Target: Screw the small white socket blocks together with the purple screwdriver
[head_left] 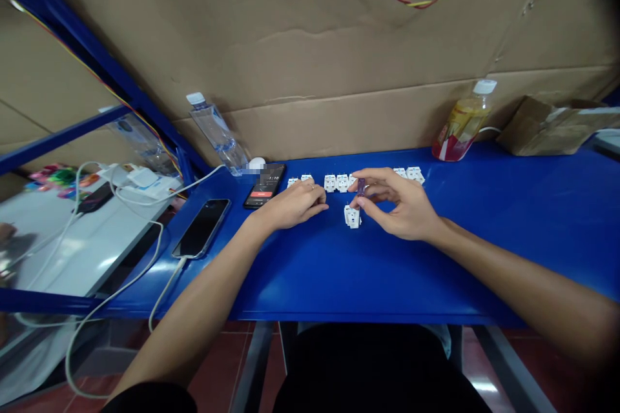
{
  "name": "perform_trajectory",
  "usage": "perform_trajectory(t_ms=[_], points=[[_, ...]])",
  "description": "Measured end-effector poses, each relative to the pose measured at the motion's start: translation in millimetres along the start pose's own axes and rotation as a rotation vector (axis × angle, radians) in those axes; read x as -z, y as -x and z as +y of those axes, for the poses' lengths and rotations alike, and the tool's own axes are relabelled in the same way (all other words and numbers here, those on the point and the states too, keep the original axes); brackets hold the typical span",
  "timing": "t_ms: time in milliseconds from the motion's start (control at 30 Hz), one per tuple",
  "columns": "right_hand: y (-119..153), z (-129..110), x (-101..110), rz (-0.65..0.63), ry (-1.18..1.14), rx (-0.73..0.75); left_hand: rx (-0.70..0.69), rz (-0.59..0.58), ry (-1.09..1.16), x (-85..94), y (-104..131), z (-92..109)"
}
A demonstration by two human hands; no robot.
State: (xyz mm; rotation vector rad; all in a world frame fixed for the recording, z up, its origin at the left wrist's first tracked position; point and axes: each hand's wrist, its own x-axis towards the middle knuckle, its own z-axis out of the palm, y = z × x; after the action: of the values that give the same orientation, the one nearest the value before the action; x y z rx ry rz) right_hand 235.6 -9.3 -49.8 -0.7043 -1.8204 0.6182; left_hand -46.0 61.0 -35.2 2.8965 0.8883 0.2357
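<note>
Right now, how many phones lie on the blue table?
2: a lit phone beside the left hand, and a dark-screened phone further left, with a white cable plugged in. Neither looks hidden; no third one shows.

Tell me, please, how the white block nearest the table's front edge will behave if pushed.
The white block probably slides rather than rolls, since it looks boxy and the blue table looks smooth. It is likely stiff, as it looks like hard plastic. Being much smaller than the right hand, it is perhaps light.
</note>
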Motion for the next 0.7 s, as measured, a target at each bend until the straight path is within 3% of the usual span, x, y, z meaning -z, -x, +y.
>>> perform_trajectory(t_ms=[467, 700], points=[[0.1, -1.3, -0.4, 0.001, 0.005, -0.027, -0.013, 0.007, 0.132, 7.3, 5.3, -5.9], [0.7, -0.8, -0.4, -0.001, 0.009, -0.031, 0.041, 0.173, 0.088, 8.3, 5.5, -12.2]])
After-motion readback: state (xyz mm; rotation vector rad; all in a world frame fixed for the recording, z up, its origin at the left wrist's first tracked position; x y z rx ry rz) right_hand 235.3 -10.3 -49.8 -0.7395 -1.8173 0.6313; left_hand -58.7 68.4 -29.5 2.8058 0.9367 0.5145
